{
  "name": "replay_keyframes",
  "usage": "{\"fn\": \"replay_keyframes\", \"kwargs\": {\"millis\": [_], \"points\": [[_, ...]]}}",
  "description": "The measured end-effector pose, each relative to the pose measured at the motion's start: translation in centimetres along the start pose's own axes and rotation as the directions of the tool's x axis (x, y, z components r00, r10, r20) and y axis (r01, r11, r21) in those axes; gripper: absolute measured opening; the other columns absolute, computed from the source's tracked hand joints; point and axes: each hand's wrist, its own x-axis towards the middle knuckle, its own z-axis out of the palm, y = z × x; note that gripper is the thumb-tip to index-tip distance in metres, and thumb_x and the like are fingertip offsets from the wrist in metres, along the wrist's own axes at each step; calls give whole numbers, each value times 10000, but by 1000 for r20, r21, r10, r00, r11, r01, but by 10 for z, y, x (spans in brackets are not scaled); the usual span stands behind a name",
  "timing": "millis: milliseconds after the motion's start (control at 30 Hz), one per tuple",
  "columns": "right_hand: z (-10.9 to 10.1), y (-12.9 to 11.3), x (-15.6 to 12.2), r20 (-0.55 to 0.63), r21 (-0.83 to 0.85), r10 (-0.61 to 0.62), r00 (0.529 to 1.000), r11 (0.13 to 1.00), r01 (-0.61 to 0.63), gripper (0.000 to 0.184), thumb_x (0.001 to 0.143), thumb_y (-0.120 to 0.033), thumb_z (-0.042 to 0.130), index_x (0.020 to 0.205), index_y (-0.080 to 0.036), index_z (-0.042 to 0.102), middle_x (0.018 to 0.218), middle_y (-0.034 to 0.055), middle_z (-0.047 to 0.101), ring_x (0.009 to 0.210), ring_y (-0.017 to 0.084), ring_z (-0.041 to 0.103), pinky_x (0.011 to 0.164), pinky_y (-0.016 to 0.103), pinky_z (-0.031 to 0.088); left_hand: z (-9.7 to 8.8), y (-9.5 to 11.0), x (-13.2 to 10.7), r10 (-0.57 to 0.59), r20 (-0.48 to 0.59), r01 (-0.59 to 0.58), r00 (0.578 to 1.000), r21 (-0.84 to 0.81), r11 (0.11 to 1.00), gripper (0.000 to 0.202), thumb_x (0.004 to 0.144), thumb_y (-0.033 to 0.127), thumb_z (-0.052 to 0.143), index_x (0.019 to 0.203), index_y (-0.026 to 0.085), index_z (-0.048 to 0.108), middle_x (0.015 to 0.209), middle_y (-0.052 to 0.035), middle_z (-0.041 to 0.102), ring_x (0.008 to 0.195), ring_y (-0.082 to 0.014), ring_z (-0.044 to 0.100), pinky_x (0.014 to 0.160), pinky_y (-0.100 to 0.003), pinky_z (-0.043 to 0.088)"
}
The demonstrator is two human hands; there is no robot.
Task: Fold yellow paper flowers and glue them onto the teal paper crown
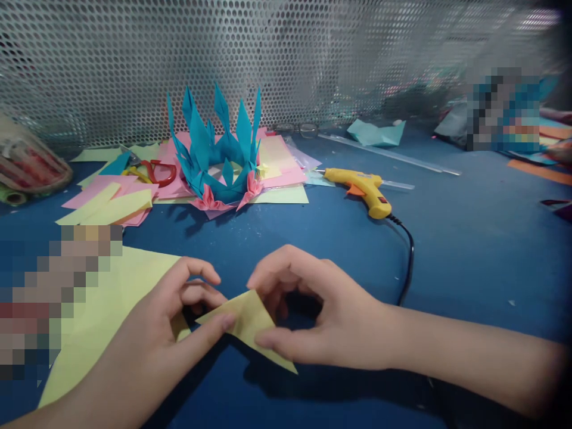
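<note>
Blue counter (473,256) lies beneath my grip: left hand (156,328) and right hand (346,316) pinch 1 small yellow paper (248,313); beyond them stands a blue crown (227,149).

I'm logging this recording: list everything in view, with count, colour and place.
folded paper: one, yellow, between the hands
large sheet: one, pale yellow-green, front left
crown: one, blue with pink pieces, mid-table
loose papers: several, mostly pink and yellow, around the crown
scissors: one visible, red handle, left of crown
glue gun: one, yellow, right of crown
cord: one, black, from glue gun
sticks: at least two, clear, near glue gun
table: one, blue, beneath
perforated panel: one, silver, behind
pixelated patches: two, contents hidden, left and right
left hand: one, bare, holding folded paper
right hand: one, bare, holding folded paper
</note>
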Motion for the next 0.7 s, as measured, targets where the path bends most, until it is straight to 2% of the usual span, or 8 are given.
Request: {"fn": "replay_keyframes", "kwargs": {"millis": [100, 233, 300, 367, 433, 533, 633, 700], "points": [[-2, 0, 3, 52, 39, 96, 994, 994, -98, 394, 763, -112, 729, 1109, -202, 565, 816, -38, 635, 693, 87, 629, 658, 189, 541, 0, 1, -1, -6, 21, 7, 1000, -7, 1000, 216, 881, 437, 639, 1001, 304, 520, 639, 101, 655, 586, -125, 668, 541, -163, 535], [-10, -4, 6, 36, -86, 140, 989, 987, -137, 98, 808, -108, 673, 887, -152, 711, 861, 20, 678, 701, 89, 626, 672, 188, 538, -3, 1, -1, 26, 102, -35, 994, 88, 996, 216, 910, 470, 583, 848, 270, 638, 720, 39, 695, 660, -155, 669, 535, -193, 517], [-13, -6, 7, 45, -135, 137, 989, 982, -130, 113, 822, -98, 656, 854, -142, 755, 891, 42, 709, 733, 98, 653, 692, 185, 542, -4, 1, -2, 33, 128, -49, 991, 126, 991, 264, 915, 493, 569, 815, 277, 684, 746, 32, 712, 664, -159, 662, 549, -208, 518], [-16, -8, 6, 44, -177, 129, 991, 977, -120, 166, 825, -80, 643, 894, -146, 779, 889, 42, 727, 741, 100, 670, 683, 173, 539, -4, 1, -2, 45, 122, -65, 992, 169, 984, 241, 904, 505, 587, 890, 302, 714, 796, 34, 729, 687, -163, 670, 581, -220, 534], [-17, -7, 5, 28, -248, 124, 992, 962, -114, 184, 827, -75, 639, 905, -151, 788, 908, 43, 732, 716, 93, 665, 651, 165, 532, -4, -1, -2, 106, 128, -134, 986, 234, 963, 204, 888, 473, 626, 977, 317, 724, 848, 26, 730, 733, -170, 678, 621, -231, 555], [-17, -5, 3, 27, -381, 70, 997, 923, -54, 188, 861, -91, 618, 922, -146, 788, 941, 57, 717, 686, 87, 651, 658, 176, 538, -3, -6, -4, 264, 169, -306, 950, 315, 898, 204, 907, 341, 619, 1087, 321, 714, 877, 16, 694, 765, -156, 670, 690, -228, 570], [-19, -2, 1, 108, -483, -36, 994, 872, 84, 213, 904, -98, 584, 993, -144, 772, 993, 88, 686, 837, 128, 673, 798, 223, 557, 1, -13, -10, 399, 147, -423, 905, 400, 813, 304, 941, 239, 545, 1204, 329, 670, 1008, -7, 656, 864, -147, 664, 758, -222, 560], [-25, -1, 0, 190, -517, -62, 980, 842, 153, 194, 903, -160, 643, 1059, -149, 758, 1098, 120, 649, 987, 171, 656, 889, 267, 550, 4, -17, -13, 478, 147, -487, 866, 468, 738, 364, 955, 197, 515, 1283, 318, 620, 1212, -28, 641, 1088, -178, 633, 937, -270, 522]]}}
